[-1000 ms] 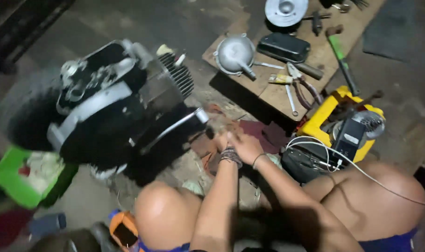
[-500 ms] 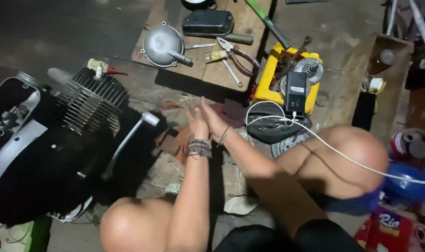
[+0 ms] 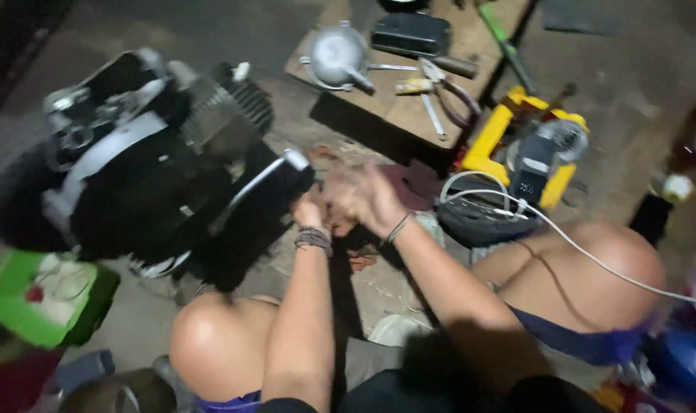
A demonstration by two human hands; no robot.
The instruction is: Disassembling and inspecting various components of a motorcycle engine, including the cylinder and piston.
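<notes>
Far left, low: green box (image 3: 46, 302), open-topped, pale rags or paper inside with a small red bit; contents hard to read. Above it the small engine (image 3: 164, 172), black casing with a white stripe band, finned cylinder at its upper right, silver bracket end near the hands. The engine lies on its side on the concrete floor (image 3: 210, 30); its left part is blurred and dark.

Left hand (image 3: 308, 210) sits against the engine's right end, beaded bracelets on the wrist. Fingers are tucked behind the casing, so I cannot tell whether they are apart or gripping. Right hand (image 3: 367, 200) is just beside it, motion-blurred, fingers look loosely spread and apart, nothing clearly held. A dark red rag (image 3: 421, 183) lies behind the hands.

Upper middle: wooden board (image 3: 409, 115) with a round silver cover (image 3: 334, 55), a black rectangular case (image 3: 411, 34) cut off at the top edge, and pliers (image 3: 443, 88) with red handles.

Right: yellow tool case (image 3: 492, 145) holding a grey-black power tool (image 3: 535, 160), label too small to make out. A white cable (image 3: 593, 256) runs from it over the right knee. Bottom right corner: blue round object (image 3: 684, 363), partly cut off, blurred.
</notes>
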